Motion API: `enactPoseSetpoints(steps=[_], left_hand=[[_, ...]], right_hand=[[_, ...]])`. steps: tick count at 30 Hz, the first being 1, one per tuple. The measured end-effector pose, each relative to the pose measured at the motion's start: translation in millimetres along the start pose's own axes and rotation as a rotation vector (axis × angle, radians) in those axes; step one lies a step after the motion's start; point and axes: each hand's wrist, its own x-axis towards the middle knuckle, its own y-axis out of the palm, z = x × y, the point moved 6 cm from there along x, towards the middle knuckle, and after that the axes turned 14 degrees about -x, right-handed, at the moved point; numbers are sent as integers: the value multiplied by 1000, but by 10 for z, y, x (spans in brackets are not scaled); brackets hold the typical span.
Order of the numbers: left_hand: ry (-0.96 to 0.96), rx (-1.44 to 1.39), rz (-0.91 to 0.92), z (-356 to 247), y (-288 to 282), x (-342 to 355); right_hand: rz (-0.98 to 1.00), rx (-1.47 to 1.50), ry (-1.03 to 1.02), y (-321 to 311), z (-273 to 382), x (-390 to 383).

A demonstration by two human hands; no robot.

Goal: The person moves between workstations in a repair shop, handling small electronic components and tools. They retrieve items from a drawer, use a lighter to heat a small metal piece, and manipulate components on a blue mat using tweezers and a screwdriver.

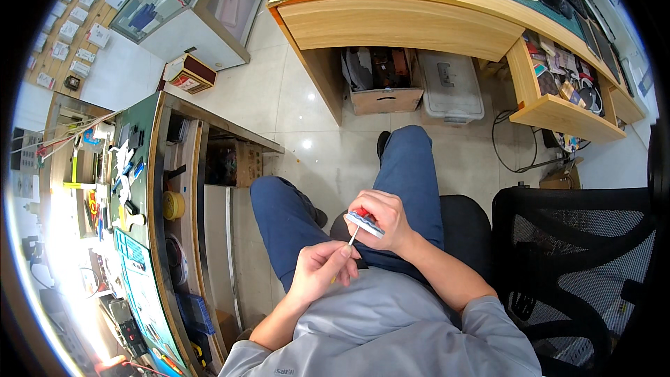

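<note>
Above my lap, my right hand (382, 215) is closed around a small flat object (366, 224) with a white face, a dark wavy edge and some red on it. Its kind cannot be made out. Lower and to the left, my left hand (324, 269) pinches a thin pale rod (354, 235) between thumb and fingers. The rod slants up from these fingertips to the white-faced object and seems to touch it. A bit of yellow shows below the left fingers; the rest of the rod's lower end is hidden by the hand.
A wooden desk (405, 24) with an open, cluttered drawer (569, 115) stands ahead and right. Beneath it are a cardboard box (386, 100) and a lidded plastic bin (452, 91). A workbench with tools (143, 188) is at left, a mesh chair (572, 258) at right.
</note>
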Motion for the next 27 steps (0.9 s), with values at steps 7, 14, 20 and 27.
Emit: enactPoseSetpoints(steps=[7,14,20,27], left_hand=[[4,5,1,-12,12,3],[6,16,-5,-13,11,8],[28,-14,-37,-20,-23,2],[164,-23,-175,-111,-194,17]], right_hand=[[-12,-12,-8,23,-2,-19],[7,7,-7,4,5,2],[-7,-31,8,-4,-20,-51],[2,-102,127,-108,-117,-186]])
